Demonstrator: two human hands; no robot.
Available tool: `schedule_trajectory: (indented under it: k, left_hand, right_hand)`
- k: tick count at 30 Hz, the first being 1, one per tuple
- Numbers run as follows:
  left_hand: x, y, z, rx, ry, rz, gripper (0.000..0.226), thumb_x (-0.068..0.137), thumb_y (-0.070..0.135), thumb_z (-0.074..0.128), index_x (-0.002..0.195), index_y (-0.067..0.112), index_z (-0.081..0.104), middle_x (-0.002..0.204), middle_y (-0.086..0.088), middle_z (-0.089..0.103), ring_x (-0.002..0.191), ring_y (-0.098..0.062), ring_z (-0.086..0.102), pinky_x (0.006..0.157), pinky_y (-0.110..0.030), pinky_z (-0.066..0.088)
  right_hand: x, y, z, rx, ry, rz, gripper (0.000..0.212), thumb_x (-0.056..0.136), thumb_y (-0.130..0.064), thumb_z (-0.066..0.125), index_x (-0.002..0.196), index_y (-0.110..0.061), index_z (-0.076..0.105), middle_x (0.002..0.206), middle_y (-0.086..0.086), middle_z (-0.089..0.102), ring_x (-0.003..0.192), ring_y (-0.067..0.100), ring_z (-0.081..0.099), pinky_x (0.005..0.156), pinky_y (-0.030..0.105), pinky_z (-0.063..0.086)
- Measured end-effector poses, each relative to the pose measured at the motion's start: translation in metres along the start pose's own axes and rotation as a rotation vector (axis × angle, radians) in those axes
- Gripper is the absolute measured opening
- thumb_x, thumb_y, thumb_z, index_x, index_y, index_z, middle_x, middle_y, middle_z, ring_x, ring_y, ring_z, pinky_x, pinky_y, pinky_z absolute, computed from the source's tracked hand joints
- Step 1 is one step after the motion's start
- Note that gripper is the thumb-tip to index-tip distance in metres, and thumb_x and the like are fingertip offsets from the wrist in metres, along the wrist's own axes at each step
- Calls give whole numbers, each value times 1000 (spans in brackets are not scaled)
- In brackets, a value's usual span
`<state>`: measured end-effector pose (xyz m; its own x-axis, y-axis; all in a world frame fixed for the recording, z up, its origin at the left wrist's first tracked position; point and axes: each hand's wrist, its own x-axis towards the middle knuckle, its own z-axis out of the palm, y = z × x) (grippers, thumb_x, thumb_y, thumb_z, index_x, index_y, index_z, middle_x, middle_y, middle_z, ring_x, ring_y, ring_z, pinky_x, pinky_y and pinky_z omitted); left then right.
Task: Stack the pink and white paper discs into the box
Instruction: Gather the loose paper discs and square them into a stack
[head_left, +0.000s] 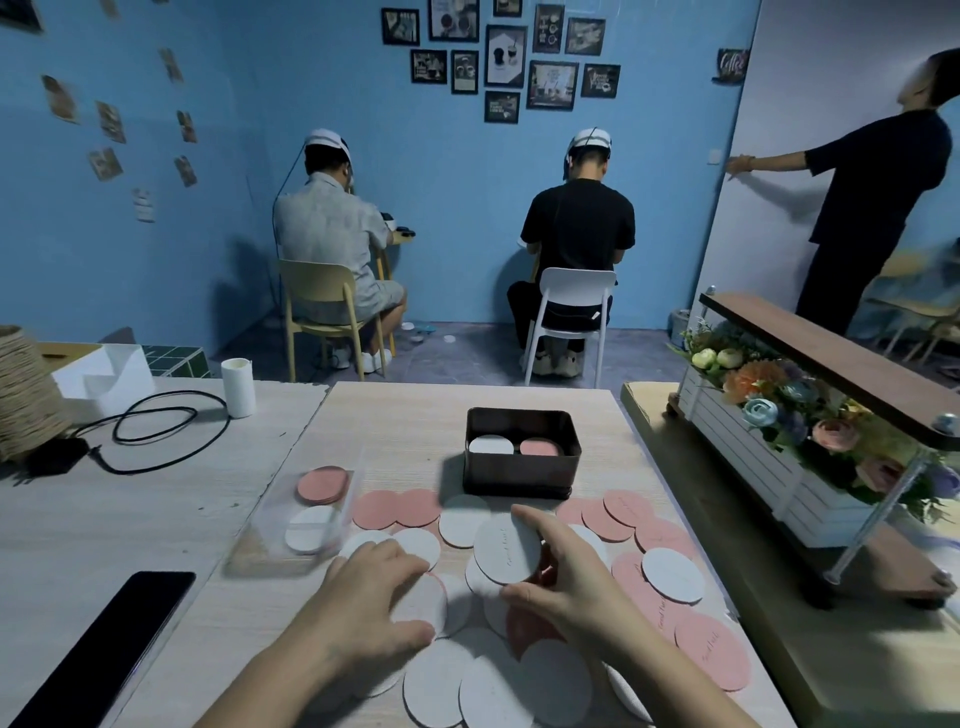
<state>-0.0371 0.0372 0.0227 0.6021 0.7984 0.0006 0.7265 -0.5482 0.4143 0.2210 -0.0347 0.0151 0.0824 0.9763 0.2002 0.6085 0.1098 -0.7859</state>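
Hands: left hand (374, 597) flat, fingers spread on the discs (711, 649), I judge to pin them; right hand (566, 587) pinching. Tabletop (405, 415) carries that scatter. Box (519, 475) just beyond holds white and pink stacks side by side. White disc (506, 548) is gripped by its rim, raised off the pile, presumably for the white stack.

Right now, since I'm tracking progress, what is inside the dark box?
Inside the box lie a white disc on the left and a pink disc on the right, side by side. Anything beneath them is covered.
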Motion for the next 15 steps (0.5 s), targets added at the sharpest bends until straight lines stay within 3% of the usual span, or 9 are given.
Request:
schedule_trajectory:
  k: [2,4,8,11,15]
  left_hand:
    - [5,-4,2,-214,76,31,25,77,41,65,102,42,66,98,19,61,98,1,53,91,-30,46]
    - [6,0,1,-511,183,0,10,81,28,67,87,34,73,87,11,72,82,-2,62,78,-24,49]
    - [14,24,-3,-991,242,-60,6,91,9,73,91,14,74,84,-5,75,76,-11,64,64,-19,50]
    - [23,45,-2,-1061,247,-29,8,85,19,76,89,13,71,79,-1,71,76,-9,61,66,-18,49]
    - [29,58,5,-970,329,-46,13,75,29,71,84,20,69,70,13,65,68,-5,55,64,-16,47]
  right_hand:
    - [0,0,-2,-5,10,-1,81,75,-29,85,144,-35,43,131,-21,52,112,-6,51,93,13,41]
    - [-1,2,-1,-1,5,-3,81,74,-33,84,144,-38,43,129,-24,51,105,-8,52,90,13,41]
    - [-5,3,2,-4,-3,-7,80,75,-31,84,143,-40,43,121,-25,52,94,-5,56,84,15,45]
    - [-6,-3,5,49,-12,-16,78,75,-23,83,141,-35,43,126,-16,54,88,4,64,74,15,50]
    - [-5,-9,8,74,-13,-43,81,71,-26,83,142,-34,46,127,-17,55,92,5,60,74,17,51]
